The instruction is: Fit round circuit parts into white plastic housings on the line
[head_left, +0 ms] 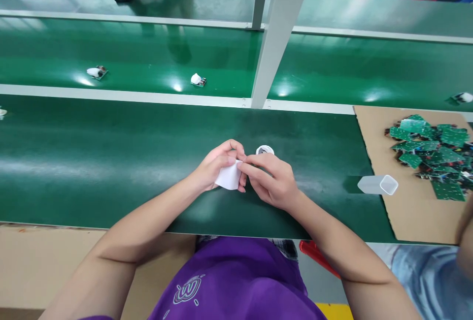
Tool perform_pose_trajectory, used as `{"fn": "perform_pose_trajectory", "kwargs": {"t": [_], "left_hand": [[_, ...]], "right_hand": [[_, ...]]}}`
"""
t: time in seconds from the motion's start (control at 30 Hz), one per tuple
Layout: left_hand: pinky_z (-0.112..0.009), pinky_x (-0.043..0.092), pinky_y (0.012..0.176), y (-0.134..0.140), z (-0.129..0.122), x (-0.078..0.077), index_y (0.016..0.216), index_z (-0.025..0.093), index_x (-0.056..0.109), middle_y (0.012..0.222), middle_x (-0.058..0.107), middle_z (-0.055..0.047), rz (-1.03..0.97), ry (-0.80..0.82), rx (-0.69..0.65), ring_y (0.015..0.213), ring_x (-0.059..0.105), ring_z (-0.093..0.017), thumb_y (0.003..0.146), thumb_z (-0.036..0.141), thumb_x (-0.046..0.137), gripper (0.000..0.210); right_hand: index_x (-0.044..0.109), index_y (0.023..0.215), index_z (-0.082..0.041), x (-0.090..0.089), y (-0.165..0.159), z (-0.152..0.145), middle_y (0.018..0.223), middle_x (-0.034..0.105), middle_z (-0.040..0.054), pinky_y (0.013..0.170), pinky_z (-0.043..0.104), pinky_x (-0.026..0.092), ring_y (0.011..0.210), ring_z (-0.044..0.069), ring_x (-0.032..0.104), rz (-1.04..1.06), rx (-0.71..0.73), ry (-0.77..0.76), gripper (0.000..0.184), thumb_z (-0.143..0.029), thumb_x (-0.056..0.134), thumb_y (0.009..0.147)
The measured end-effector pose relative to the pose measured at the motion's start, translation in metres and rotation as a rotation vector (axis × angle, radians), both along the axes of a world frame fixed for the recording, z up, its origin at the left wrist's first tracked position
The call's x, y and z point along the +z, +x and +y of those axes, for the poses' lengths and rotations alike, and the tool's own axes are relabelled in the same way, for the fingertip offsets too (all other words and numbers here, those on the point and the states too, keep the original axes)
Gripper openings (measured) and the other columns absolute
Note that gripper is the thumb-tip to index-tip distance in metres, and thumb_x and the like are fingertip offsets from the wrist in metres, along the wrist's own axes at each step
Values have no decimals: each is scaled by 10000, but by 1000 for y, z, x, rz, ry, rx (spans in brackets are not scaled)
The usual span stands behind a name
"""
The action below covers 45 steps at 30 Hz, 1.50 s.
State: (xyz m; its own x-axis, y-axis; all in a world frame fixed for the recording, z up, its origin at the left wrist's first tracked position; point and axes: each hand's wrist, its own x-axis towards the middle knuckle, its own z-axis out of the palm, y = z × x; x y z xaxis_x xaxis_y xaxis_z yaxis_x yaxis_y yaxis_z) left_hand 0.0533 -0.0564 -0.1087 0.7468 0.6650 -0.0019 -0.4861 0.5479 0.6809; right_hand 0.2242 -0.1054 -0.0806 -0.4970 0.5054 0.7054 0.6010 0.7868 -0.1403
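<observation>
Just above the green bench, my left hand [219, 162] is closed on a small white piece [228, 176], thumb on its upper edge. It looks thin and flat; whether it is paper or plastic I cannot tell. My right hand [274, 179] has its thumb and index finger pinched at the upper right corner of that same piece. Just behind the right hand is a round white item [265, 149] with a dark middle, partly covered by the fingers.
Green circuit boards [439, 145] lie heaped on a cardboard sheet [410, 219] at right. A white square tube [373, 184] overlaps its edge. Boards with white lumps [198, 80] rest on the green belt [148, 49] beyond. A metal post [275, 39] rises ahead; other people are across and right.
</observation>
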Motion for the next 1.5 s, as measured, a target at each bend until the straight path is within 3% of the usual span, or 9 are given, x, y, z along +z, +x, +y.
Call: {"fn": "perform_pose_trajectory", "kwargs": {"t": [0.27, 0.53, 0.77, 1.03, 1.5], "left_hand": [[-321, 601, 479, -3, 1, 0, 923, 172, 495, 739, 674, -4, 32, 44, -31, 542, 685, -188, 758, 305, 692, 289], [-316, 602, 466, -4, 1, 1, 922, 174, 503, 723, 666, 11, -14, 114, 11, 533, 668, -166, 774, 319, 703, 288], [-312, 605, 468, -4, 2, 0, 918, 162, 532, 737, 683, 6, -41, 118, 17, 537, 672, -161, 780, 255, 675, 219], [-315, 602, 455, -4, 3, -1, 913, 164, 533, 722, 673, 6, -31, 108, 6, 529, 674, -175, 761, 304, 697, 264], [-326, 599, 471, -4, 1, 3, 919, 170, 482, 765, 700, -34, 55, 92, -45, 548, 682, -193, 748, 333, 705, 324]], "right_hand": [[663, 1052, -147, 4, 1, 1, 986, 672, 107, 640, 284, 522, 787, 174, 611, -150, -42, 156, 236, -131, 438, 980], [594, 1141, -159, 2, 6, 4, 983, 685, 79, 738, 292, 548, 861, 166, 637, 75, 11, -62, 276, -36, 447, 943], [612, 1094, -167, 0, 6, 4, 953, 684, 71, 715, 281, 548, 842, 161, 640, 66, 2, -49, 251, -49, 455, 938], [634, 1087, -173, 2, 4, 3, 962, 675, 77, 739, 291, 556, 868, 164, 641, 54, 4, -48, 261, -65, 441, 949], [661, 1105, -184, 0, 5, 2, 1007, 653, 76, 655, 277, 510, 801, 156, 584, -186, -49, 171, 256, -107, 457, 971]]}}
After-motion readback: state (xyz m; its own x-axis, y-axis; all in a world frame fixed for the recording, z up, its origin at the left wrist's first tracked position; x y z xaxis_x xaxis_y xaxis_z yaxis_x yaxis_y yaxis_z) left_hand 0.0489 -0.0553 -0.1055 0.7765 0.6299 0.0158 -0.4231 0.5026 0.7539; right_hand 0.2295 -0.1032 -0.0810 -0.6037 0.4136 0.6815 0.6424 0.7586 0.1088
